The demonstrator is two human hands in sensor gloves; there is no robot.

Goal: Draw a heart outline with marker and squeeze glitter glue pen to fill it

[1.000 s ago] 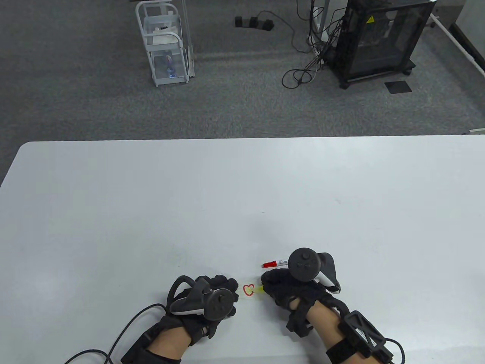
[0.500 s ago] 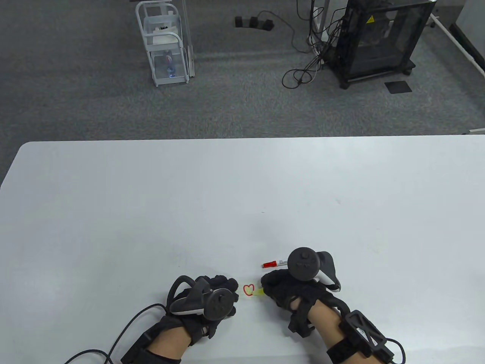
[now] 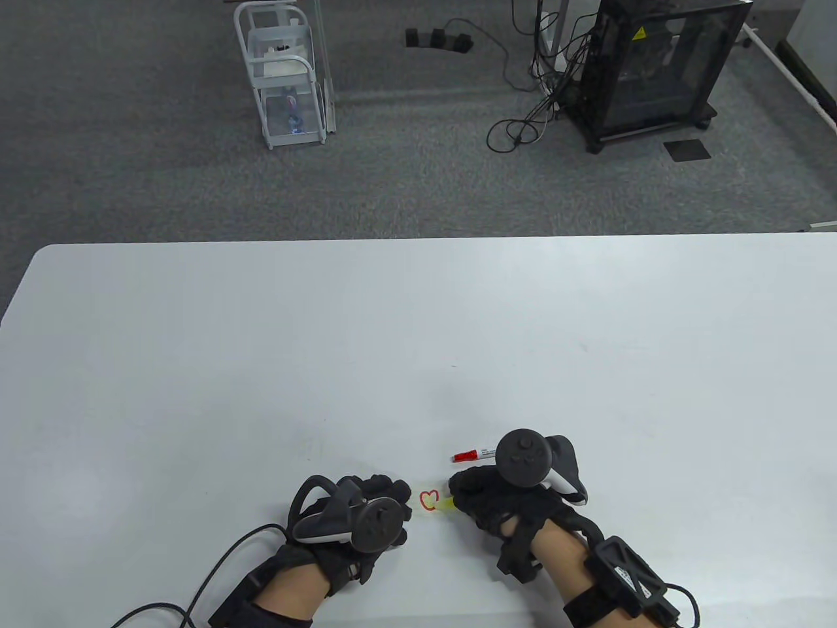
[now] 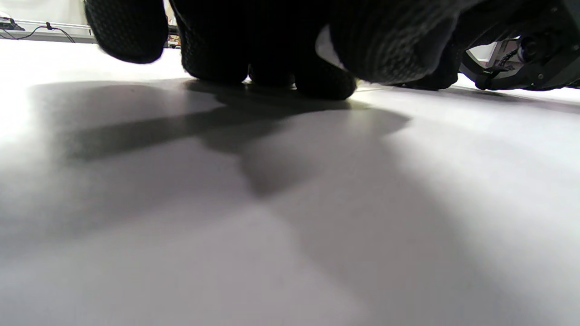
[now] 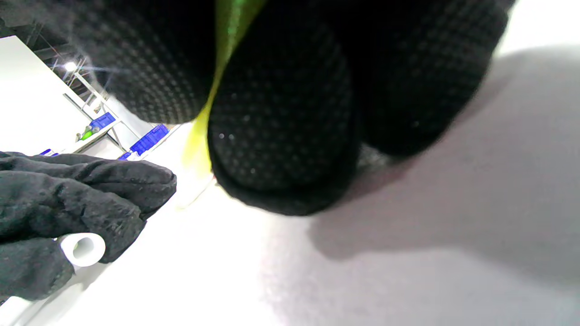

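A small red heart outline (image 3: pixel 428 500) is drawn on the white table (image 3: pixel 418 340) near its front edge. My right hand (image 3: pixel 474 494) grips a yellow-green glitter glue pen (image 3: pixel 446 502), whose tip points left at the heart's right side. In the right wrist view the glue pen (image 5: pixel 201 127) runs down between my gloved fingers (image 5: pixel 281 136). My left hand (image 3: pixel 392 498) rests curled on the table just left of the heart and pinches a small white cap (image 5: pixel 84 248). The red-capped marker (image 3: pixel 472 454) lies just behind my right hand.
Beyond the table's far edge lies grey carpet with a white wire cart (image 3: pixel 288 72), a black cabinet (image 3: pixel 660 65) and loose cables (image 3: pixel 529 98). A cable (image 3: pixel 216 575) trails from my left wrist off the front edge.
Almost nothing differs; my right hand with the glue pen has shifted only slightly beside the heart. The left hand has stayed still.
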